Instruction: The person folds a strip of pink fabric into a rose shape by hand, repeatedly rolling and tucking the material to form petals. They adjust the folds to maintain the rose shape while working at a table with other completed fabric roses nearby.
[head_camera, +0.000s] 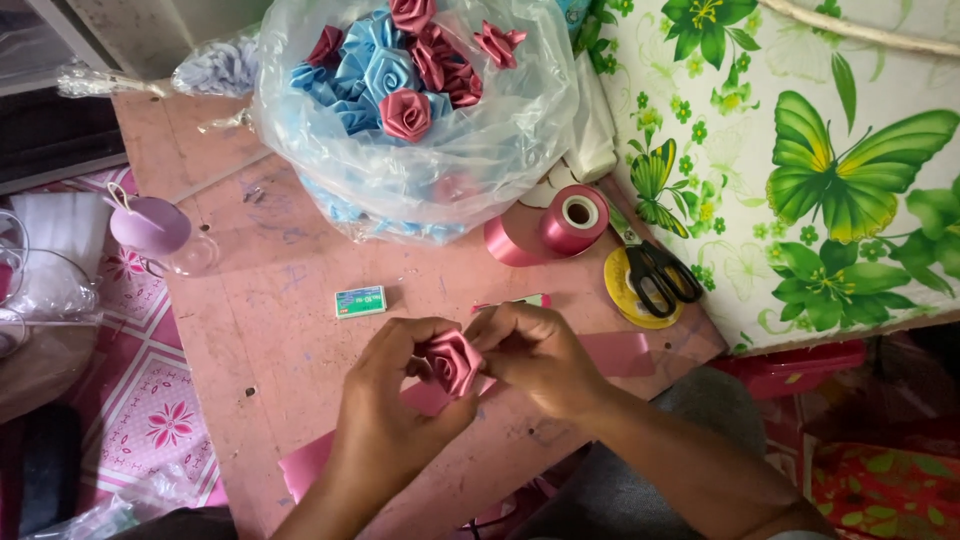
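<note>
- The person's left hand (395, 400) and right hand (535, 350) meet above the near edge of the pink worktop (270, 320), both closed around a dusty-pink ribbon rose (452, 362).
- The left grip is curled tight, thumb and fingers pinching the rose from the left and below; the right grip pinches its upper right side with the fingertips.
- A loose tail of pink ribbon (620, 352) runs from the rose across the worktop to the right, and another flat strip (305, 465) lies by the left wrist.
- A small green-and-white box (360, 301) sits on the worktop just beyond the hands.
- Farther back, a spool of pink ribbon (573, 220) lies on its side, near black-handled scissors (655, 272) that rest on a yellow roll of tape (625, 295).
- At the far end stands a clear plastic bag (420, 130) holding finished blue and pink ribbon roses.
- A small lilac pot (150, 227) stands at the worktop's left edge.
</note>
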